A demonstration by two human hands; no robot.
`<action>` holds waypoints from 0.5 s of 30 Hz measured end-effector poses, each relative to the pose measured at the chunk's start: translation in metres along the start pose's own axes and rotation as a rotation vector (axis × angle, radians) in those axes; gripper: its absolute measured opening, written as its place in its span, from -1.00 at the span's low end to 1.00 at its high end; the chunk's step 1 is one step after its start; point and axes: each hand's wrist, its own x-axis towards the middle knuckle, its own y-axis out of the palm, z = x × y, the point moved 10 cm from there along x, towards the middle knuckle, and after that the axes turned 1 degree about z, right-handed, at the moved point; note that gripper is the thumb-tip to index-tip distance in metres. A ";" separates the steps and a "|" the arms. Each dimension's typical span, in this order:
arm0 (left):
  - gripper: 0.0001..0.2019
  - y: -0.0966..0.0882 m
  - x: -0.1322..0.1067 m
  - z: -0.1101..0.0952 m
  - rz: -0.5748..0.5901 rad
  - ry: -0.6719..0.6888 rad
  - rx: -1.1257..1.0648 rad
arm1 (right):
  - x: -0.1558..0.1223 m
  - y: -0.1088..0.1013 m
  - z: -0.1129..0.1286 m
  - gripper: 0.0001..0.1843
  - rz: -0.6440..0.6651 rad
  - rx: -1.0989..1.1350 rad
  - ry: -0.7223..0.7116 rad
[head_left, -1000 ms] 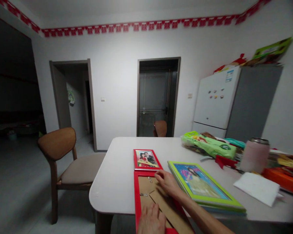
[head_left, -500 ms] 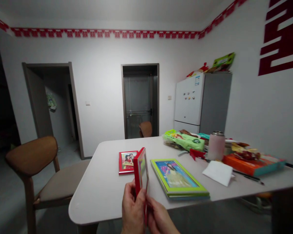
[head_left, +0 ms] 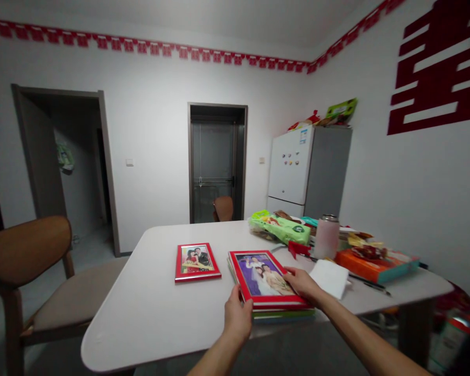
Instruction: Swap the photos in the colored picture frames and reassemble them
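A red picture frame (head_left: 251,300) with a wedding photo lies face up on a stack, with a green picture frame (head_left: 284,314) showing under its near edge. My left hand (head_left: 238,312) is closed on its near left corner, the thumb on the rim. At its right side my right hand (head_left: 302,284) grips the edge, fingers reaching over the border. To the left, apart from the stack, a smaller red picture frame (head_left: 198,278) with a couple's photo lies flat on the white table (head_left: 160,313).
Right of the stack are a white tissue (head_left: 329,277), a pink bottle (head_left: 327,237), a green packet (head_left: 280,228), an orange box (head_left: 376,266) and a dark pen (head_left: 377,288). A wooden chair (head_left: 27,245) stands at the left, a fridge (head_left: 290,172) behind.
The red picture frame was upright in both hands. It has moved right and been laid flat over the green one. My right hand has shifted to its right edge, and the view has turned right.
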 end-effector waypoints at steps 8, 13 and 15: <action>-0.59 -0.023 0.001 0.008 0.087 0.017 0.463 | -0.005 -0.007 0.016 -0.54 -0.120 -0.206 -0.106; -0.53 -0.089 0.033 0.012 0.046 0.026 0.770 | -0.066 0.047 0.108 -0.59 -0.111 -0.181 -0.532; -0.52 -0.112 0.044 0.016 0.045 0.013 0.868 | -0.100 0.091 0.142 -0.62 0.064 -0.122 -0.689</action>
